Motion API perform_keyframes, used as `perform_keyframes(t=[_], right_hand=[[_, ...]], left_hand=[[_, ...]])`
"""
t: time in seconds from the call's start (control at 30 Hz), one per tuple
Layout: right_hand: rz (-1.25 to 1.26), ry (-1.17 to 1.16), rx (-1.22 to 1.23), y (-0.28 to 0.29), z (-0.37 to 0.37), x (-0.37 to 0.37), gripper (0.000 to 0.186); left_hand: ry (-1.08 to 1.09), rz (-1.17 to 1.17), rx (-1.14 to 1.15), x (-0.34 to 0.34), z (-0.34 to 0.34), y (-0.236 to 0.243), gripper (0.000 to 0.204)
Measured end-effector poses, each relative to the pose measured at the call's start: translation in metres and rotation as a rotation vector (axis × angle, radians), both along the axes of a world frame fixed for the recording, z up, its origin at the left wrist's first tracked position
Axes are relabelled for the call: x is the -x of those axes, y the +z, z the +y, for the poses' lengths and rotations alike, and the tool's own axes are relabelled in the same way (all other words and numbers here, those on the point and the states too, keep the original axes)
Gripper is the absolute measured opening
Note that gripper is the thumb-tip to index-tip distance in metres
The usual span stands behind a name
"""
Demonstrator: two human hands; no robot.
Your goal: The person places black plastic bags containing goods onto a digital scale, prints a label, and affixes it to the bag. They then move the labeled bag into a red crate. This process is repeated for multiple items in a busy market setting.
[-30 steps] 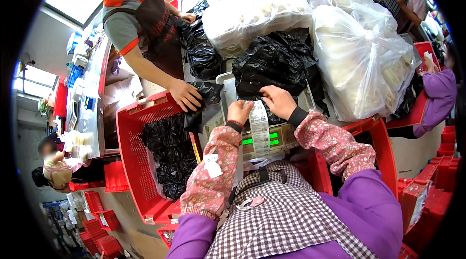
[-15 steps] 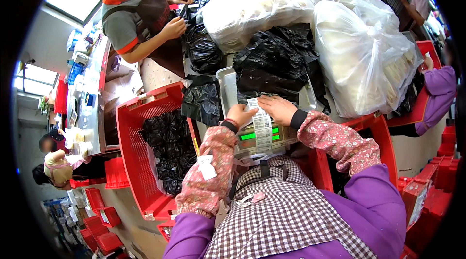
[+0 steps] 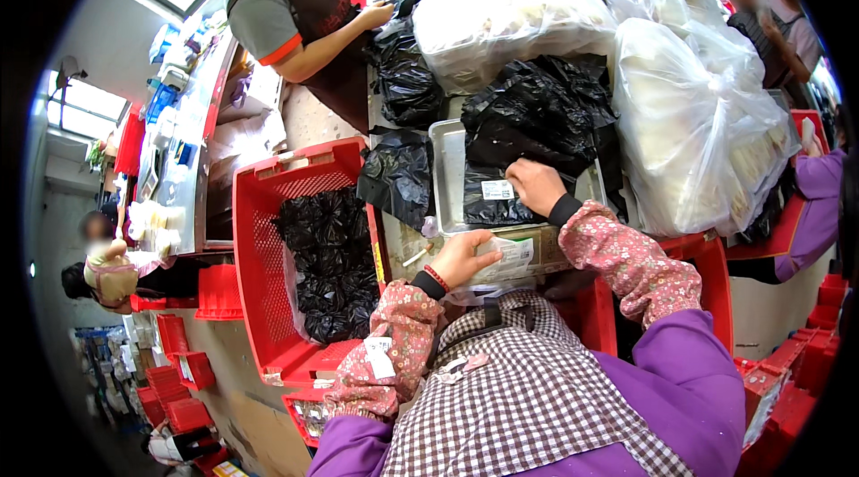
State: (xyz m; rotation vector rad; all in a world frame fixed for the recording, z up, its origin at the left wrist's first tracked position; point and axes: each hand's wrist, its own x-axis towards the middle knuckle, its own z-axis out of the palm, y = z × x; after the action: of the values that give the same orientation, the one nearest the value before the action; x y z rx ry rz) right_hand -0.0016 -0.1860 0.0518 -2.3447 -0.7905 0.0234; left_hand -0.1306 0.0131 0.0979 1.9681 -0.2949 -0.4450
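Note:
A black plastic bag (image 3: 528,114) lies bunched in a shallow metal tray (image 3: 445,164). On its near side sits a white printed label (image 3: 497,189). My right hand (image 3: 540,189) has its fingers bent and closed on the bag's plastic beside that label. Nearer to me, my left hand (image 3: 463,259) pinches a strip of white labels (image 3: 514,256) between thumb and fingers. The strip lies across the front of the scale (image 3: 548,249), under the tray, and covers its display.
A red crate (image 3: 259,244) at left holds several black bags (image 3: 327,253). Large clear bags of pale goods (image 3: 689,137) stand at the back and right. Another black bag (image 3: 395,177) lies left of the tray. Across the table, a co-worker (image 3: 309,29) handles black plastic.
My right hand has moved from the label strip up onto the bag, where a label now shows. My left hand has come down with the strip, now over the scale's display.

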Motion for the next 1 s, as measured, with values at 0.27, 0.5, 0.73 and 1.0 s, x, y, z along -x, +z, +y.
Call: perform_keyframes(t=[0.27, 0.5, 0.73, 1.0], right_hand=[[-0.065, 0.085, -0.067, -0.003, 0.004, -0.001, 0.013], [0.25, -0.068, -0.075, -0.003, -0.005, -0.025, 0.021], [0.305, -0.003, -0.103, 0.015, -0.011, -0.062, 0.02], [-0.251, -0.329, -0.289, 0.114, 0.007, -0.082, 0.022]], left_hand=[[-0.098, -0.034, -0.041, -0.011, -0.004, 0.013, 0.026], [-0.023, -0.151, -0.024, -0.013, 0.009, -0.005, 0.023], [-0.005, -0.202, -0.206, -0.051, -0.001, -0.06, 0.034], [0.186, -0.195, -0.06, -0.006, 0.006, -0.043, 0.029]])
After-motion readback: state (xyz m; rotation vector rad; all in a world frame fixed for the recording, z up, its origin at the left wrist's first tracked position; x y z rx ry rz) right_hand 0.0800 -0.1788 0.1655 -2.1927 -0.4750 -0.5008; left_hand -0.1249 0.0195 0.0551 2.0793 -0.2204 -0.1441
